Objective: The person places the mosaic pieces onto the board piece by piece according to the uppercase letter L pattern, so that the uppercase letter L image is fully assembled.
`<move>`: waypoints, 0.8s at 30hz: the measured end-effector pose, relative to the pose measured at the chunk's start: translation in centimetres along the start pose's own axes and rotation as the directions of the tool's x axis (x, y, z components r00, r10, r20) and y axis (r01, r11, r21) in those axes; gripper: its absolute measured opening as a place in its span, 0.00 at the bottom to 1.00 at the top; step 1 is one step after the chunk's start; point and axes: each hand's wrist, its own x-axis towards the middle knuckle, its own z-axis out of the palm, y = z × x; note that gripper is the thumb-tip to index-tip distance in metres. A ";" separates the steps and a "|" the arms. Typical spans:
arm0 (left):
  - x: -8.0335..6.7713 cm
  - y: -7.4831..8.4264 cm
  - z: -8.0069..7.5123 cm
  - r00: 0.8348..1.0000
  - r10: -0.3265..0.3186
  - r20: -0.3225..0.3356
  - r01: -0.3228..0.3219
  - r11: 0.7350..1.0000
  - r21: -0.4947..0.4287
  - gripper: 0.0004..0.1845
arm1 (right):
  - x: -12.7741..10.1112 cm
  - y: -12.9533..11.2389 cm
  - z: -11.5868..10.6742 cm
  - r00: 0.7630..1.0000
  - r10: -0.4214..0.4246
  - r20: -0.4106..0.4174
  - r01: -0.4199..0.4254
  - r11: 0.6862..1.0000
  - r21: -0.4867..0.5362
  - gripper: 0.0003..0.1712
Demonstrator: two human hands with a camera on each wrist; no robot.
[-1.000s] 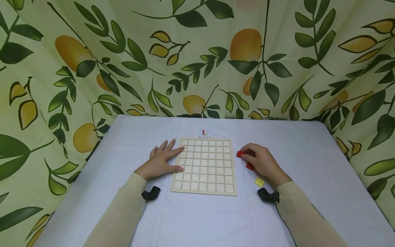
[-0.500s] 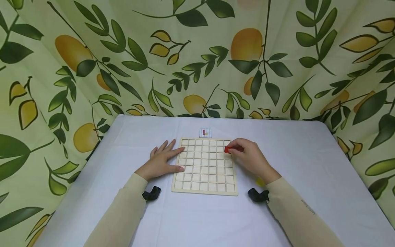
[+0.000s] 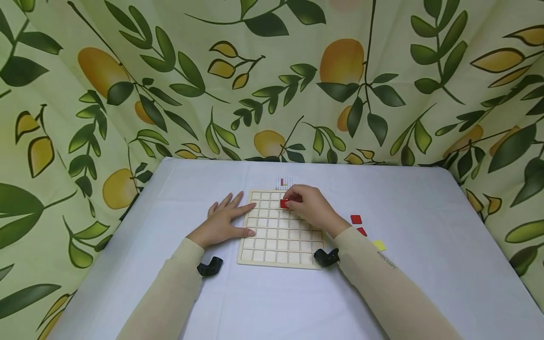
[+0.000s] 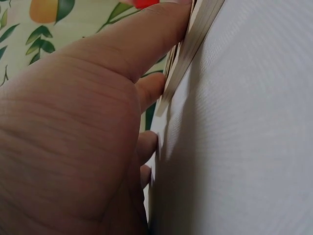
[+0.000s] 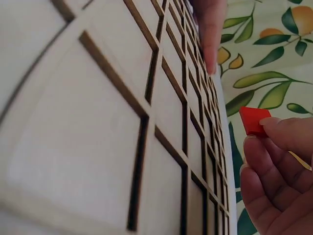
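A light wooden grid board (image 3: pixel 263 260) lies on the white table. My left hand (image 3: pixel 222 222) is spread flat at its left side, thumb and index fingertip resting on the frame. Between thumb and fingers my right hand (image 3: pixel 312 208) pinches a red square tile (image 3: pixel 284 204), over the upper middle cells. In the right wrist view the red tile (image 5: pixel 254 121) sticks out past the fingertips, above the board's surface. Two more red tiles, one (image 3: pixel 356 219) behind the other (image 3: pixel 361 231), and a yellow tile (image 3: pixel 379 245) lie right of the board, the yellow one partly behind the right sleeve.
Just beyond the board's far edge lies a small printed grid card (image 3: pixel 284 182) with red and yellow marks. A black wrist device (image 3: pixel 326 258) on the right arm overlaps the board's near right corner. A leaf-and-fruit patterned curtain (image 3: pixel 272 85) hangs behind the table.
My right hand has carried the red tile leftward from beside the board to over its upper middle, uncovering the other tiles at right. My left hand has stayed in place.
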 end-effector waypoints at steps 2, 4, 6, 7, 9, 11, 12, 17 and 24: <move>0.1 0.0 0.0 1.000 0.004 -0.001 -0.004 1.000 0.001 0.50 | 0.6 0.0 0.4 1.000 0.012 0.003 -0.012 1.000 0.016 0.04; 0.1 0.0 0.0 1.000 0.004 -0.002 -0.004 1.000 -0.001 0.50 | 1.1 0.1 0.7 1.000 0.026 0.004 -0.027 0.999 0.025 0.04; 0.1 0.1 0.0 1.000 0.004 -0.004 -0.004 1.000 -0.003 0.51 | 1.6 0.1 1.1 0.999 0.040 0.008 -0.041 0.998 0.039 0.03; 0.1 0.0 0.0 1.000 0.004 -0.005 -0.004 1.000 -0.005 0.51 | 1.9 0.2 1.3 0.999 0.044 0.011 -0.045 0.998 0.034 0.02; 0.0 0.1 0.0 1.000 0.002 -0.005 -0.003 1.000 -0.006 0.50 | 2.3 0.3 1.6 0.999 0.050 0.017 -0.050 0.998 0.032 0.01; 0.1 0.0 0.1 1.000 0.001 -0.006 -0.001 1.000 -0.002 0.50 | 2.7 0.3 2.0 0.998 0.050 0.026 -0.051 0.998 0.023 0.02; 0.1 0.0 0.1 1.000 0.000 -0.007 0.000 1.000 -0.001 0.50 | 2.8 0.3 2.1 0.998 0.050 0.029 -0.050 0.999 0.013 0.03; 0.1 0.0 0.1 1.000 -0.002 -0.009 0.002 1.000 -0.005 0.50 | 3.1 0.5 2.3 0.998 0.048 0.032 -0.048 0.999 -0.021 0.02; 0.1 0.0 0.1 1.000 -0.013 -0.007 0.013 1.000 0.005 0.50 | 2.9 0.5 2.4 0.998 0.063 0.021 -0.063 0.998 0.009 0.11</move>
